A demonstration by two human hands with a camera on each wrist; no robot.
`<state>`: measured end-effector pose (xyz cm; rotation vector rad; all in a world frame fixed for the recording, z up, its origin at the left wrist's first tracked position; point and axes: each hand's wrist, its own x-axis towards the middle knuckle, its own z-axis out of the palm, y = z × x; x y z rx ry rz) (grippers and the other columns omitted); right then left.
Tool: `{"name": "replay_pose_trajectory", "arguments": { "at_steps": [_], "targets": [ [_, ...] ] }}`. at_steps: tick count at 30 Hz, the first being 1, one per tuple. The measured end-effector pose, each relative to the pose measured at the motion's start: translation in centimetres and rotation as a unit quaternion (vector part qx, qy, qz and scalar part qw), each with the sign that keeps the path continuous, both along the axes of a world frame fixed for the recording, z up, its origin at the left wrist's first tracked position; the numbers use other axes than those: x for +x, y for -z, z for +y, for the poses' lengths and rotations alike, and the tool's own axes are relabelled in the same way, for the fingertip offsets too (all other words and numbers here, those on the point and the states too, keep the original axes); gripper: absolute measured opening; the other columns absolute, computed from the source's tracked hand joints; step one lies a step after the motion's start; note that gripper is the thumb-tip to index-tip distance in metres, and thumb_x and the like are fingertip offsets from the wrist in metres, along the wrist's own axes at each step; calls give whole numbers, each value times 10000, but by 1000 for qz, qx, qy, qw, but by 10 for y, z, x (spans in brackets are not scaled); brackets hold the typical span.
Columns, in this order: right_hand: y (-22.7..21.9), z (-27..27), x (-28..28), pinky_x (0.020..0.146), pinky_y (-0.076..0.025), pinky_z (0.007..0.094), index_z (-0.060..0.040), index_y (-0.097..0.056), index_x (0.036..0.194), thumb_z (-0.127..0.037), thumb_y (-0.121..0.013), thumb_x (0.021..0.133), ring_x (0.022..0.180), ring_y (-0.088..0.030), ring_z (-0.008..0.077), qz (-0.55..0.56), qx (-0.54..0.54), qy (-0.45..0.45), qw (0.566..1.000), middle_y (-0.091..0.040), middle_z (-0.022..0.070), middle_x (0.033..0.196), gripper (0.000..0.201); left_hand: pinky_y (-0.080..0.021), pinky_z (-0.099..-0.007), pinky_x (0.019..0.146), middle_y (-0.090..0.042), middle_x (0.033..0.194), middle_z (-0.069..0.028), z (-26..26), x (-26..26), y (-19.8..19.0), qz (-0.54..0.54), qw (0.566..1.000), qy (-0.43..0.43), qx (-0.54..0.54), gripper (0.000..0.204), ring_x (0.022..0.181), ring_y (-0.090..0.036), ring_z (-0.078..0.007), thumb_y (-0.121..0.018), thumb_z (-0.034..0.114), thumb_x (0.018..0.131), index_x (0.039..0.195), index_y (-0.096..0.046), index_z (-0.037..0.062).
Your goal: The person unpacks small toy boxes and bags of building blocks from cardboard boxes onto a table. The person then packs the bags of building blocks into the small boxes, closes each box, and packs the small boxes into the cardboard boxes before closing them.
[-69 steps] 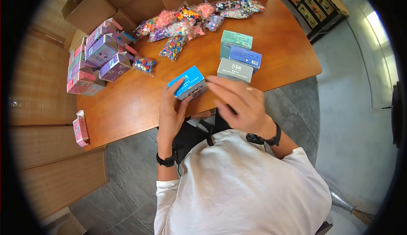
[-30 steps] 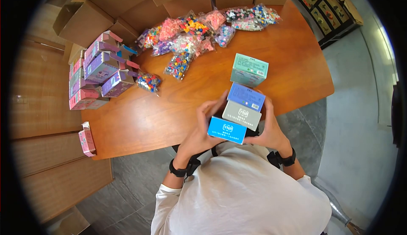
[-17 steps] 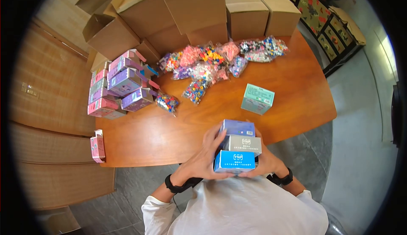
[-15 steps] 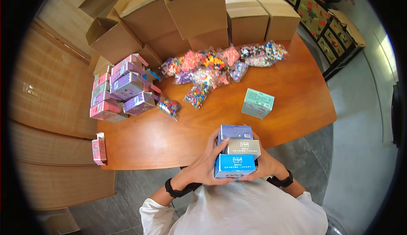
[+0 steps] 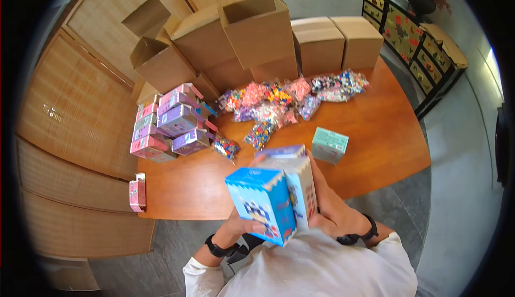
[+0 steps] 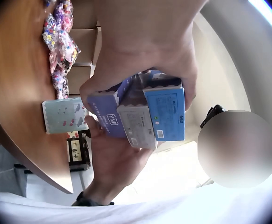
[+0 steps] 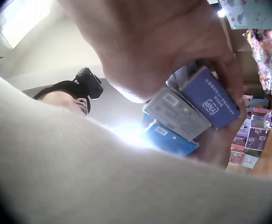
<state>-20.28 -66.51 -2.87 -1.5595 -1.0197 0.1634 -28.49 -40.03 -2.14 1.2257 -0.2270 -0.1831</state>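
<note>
Both hands hold a row of three small printed cardboard boxes above the front edge of the table. The bright blue box [image 5: 260, 206] is nearest the body, tilted so its picture side shows. Behind it are the grey box [image 5: 303, 190] and the purple box [image 5: 281, 151]. My left hand [image 5: 241, 228] grips the row from the left, its thumb over the lower part of the blue box. On the other side, my right hand [image 5: 338, 211] grips the grey and purple boxes. In the left wrist view, the left hand [image 6: 145, 46] spans from the purple box to the blue box [image 6: 166, 116].
A mint-green box [image 5: 329, 147] stands alone on the wooden table [image 5: 375, 152]. Several bags of colourful pieces [image 5: 268, 112] lie at the back, before brown cartons [image 5: 257, 34]. Opened pink and purple boxes [image 5: 177, 120] are stacked left; a pink box [image 5: 137, 194] sits at the left edge.
First the left hand held just the blue box; then both hands gathered it with the grey and purple ones. Now the row is raised and turned. The mint-green box stayed behind.
</note>
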Motion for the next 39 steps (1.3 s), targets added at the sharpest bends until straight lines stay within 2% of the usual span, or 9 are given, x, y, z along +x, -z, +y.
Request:
{"name": "replay_pose_trajectory", "arguments": {
  "at_steps": [1,8,13,16,22,26,28,33,39],
  "targets": [
    [-11,4,-5,1180,-345,465,106,61,1602,-701,-468,983,1505,-264,502,17,-14,49,999,-119,343,1647,1147,-354,-471,1202,-477,1482,-140,-27,42,-2,18,1000,-4,-15,1189,1405,-471,-322,-932,334,648,1593,-276,35],
    [-19,16,-9,1156,-376,488,69,-77,1627,-587,-495,1020,1437,-346,538,18,-52,164,985,-143,370,1631,986,-363,-487,1199,-492,1480,-142,-18,-3,28,105,986,-33,-125,1169,1398,-482,-327,-915,365,654,1588,-291,41],
    [-16,16,-2,1180,-327,551,54,-216,1617,-539,-508,1031,1472,-326,525,-216,-52,267,938,-193,358,1642,884,-369,-498,1197,-503,1478,-143,-28,2,45,128,970,-56,-198,1156,1393,-490,-332,-903,387,658,1585,-303,45],
    [-24,17,1,1229,-243,557,62,-243,1605,-610,-369,1055,1507,-281,519,-224,-119,222,941,-224,344,1646,878,-373,-505,1196,-509,1477,-143,-32,9,55,140,956,-75,-246,1148,1390,-495,-334,-895,400,661,1583,-309,48],
    [-46,22,5,1239,-238,546,107,-299,1566,-638,-495,979,1533,-274,451,-240,-127,171,947,-287,310,1633,969,-379,-516,1194,-520,1475,-144,-30,17,62,145,929,-119,-319,1136,1385,-503,-338,-883,422,665,1580,-321,52],
    [-64,15,23,1235,-252,530,105,-326,1548,-572,-566,984,1525,-288,458,-196,-74,82,974,-304,308,1623,913,-353,-596,1198,-462,1570,-142,-29,30,36,160,922,-138,-323,1091,1418,-472,-363,-759,632,712,1586,-353,121],
    [-78,6,45,1234,-260,495,96,-337,1558,-659,-427,1023,1530,-314,422,-199,-15,84,976,-327,286,1630,930,-273,-636,1226,-412,1616,-121,-20,40,11,146,910,-195,-336,1136,1473,-403,-365,-765,667,706,1614,-321,149],
    [-137,14,152,1049,-471,477,-9,-579,1347,-324,-689,973,1229,-598,389,-311,42,293,903,-569,197,1398,501,-196,-641,1248,-332,1673,-80,8,77,-85,-3,954,-215,-208,1145,1526,-321,-344,-687,781,735,1641,-289,204],
    [-150,74,317,980,-521,473,-13,-562,1365,-468,-723,913,1177,-640,387,-321,-43,467,823,-608,220,1305,661,-360,-712,1105,-489,1530,-137,-5,175,-198,-157,959,-84,-223,642,1429,-434,-390,-538,572,964,1485,-510,197]
  ]
}}
